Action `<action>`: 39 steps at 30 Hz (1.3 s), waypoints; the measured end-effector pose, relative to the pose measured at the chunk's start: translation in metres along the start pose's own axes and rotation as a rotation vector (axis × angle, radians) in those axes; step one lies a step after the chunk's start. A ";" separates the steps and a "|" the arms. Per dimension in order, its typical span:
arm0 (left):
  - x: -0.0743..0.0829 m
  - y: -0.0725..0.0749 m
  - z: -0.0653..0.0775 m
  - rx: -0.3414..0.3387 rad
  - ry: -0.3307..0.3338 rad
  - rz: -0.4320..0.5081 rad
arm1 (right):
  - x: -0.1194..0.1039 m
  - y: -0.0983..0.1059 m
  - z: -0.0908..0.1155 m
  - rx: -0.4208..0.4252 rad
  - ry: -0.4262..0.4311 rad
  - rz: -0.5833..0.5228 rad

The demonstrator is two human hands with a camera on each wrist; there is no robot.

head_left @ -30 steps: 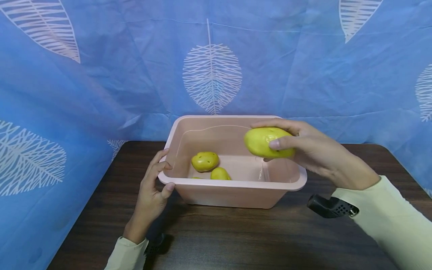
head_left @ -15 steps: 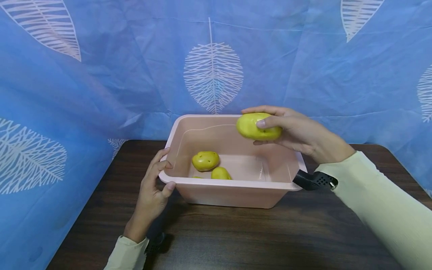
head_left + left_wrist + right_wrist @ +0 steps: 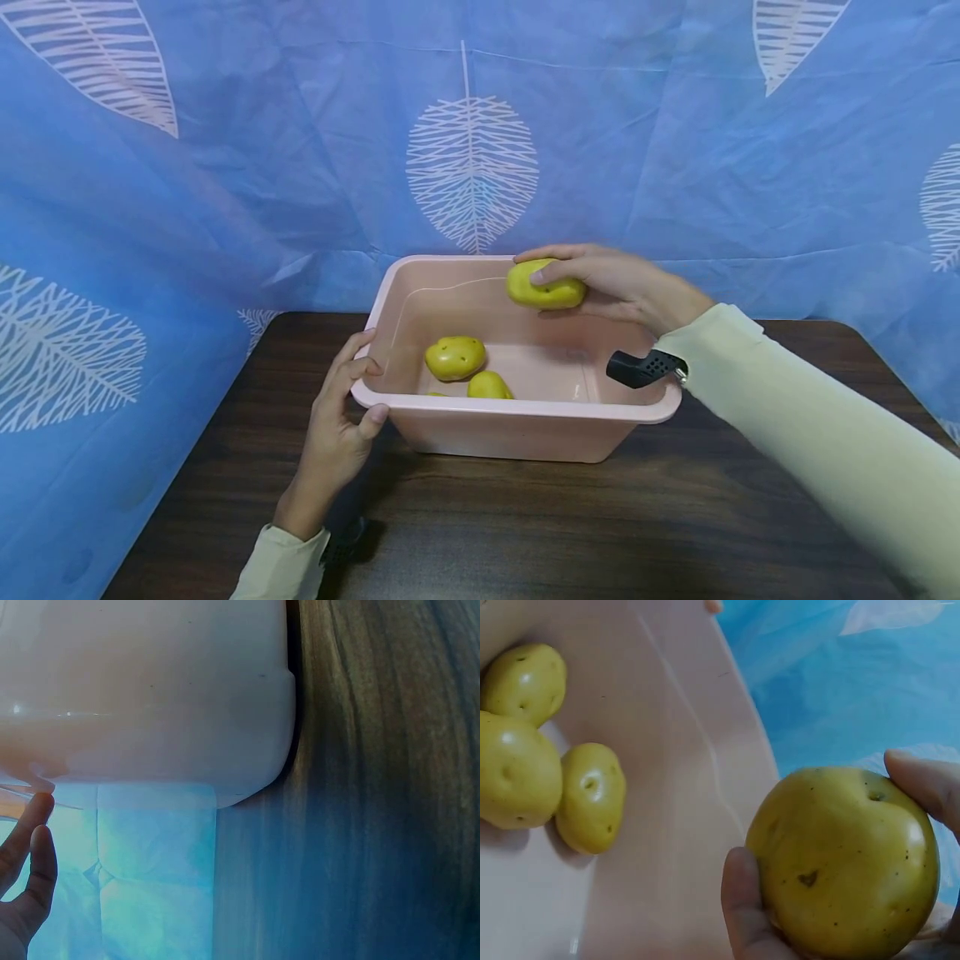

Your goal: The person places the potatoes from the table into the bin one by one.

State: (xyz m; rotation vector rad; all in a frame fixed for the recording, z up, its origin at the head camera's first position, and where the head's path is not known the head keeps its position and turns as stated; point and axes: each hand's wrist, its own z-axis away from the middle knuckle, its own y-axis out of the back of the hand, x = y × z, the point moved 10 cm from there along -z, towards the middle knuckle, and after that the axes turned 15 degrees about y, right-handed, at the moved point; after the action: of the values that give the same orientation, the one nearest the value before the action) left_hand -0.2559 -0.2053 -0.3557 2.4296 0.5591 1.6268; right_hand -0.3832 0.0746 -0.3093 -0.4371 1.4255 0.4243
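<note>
My right hand [image 3: 626, 287] holds a yellow potato [image 3: 546, 293] above the back of a pink plastic basin [image 3: 517, 408], thumb on the near side and fingers over the top and underneath. In the right wrist view that potato [image 3: 840, 862] shows dark eyes and specks, pinched between thumb and fingers. At the basin's left front corner my left hand [image 3: 341, 425] grips the rim, fingers over the edge and thumb outside. Three more potatoes [image 3: 514, 772] lie together on the basin floor; in the head view the front wall partly hides them. The left wrist view shows the basin's outer wall [image 3: 165, 727].
The basin stands on a dark wood-grain table [image 3: 540, 525] near its back edge. Behind and to the left hangs a blue cloth [image 3: 315, 125] printed with white leaves. A black wrist camera [image 3: 645, 368] under the right sleeve overlaps the basin's right end.
My right hand has moved left and toward the back of the basin with the potato, first rising, then dipping slightly. The left hand and the basin stay in place.
</note>
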 end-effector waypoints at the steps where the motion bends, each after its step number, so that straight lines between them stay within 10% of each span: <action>1: 0.000 0.000 0.000 -0.001 -0.001 0.001 | 0.003 -0.001 -0.003 -0.002 -0.015 0.005; 39: 0.001 -0.001 0.000 -0.018 0.003 0.001 | 0.030 0.008 -0.014 0.006 -0.205 0.397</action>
State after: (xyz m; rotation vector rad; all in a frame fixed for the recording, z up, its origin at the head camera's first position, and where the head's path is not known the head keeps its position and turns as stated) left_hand -0.2553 -0.2041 -0.3553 2.4153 0.5422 1.6293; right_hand -0.3967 0.0744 -0.3403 -0.0970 1.3112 0.7627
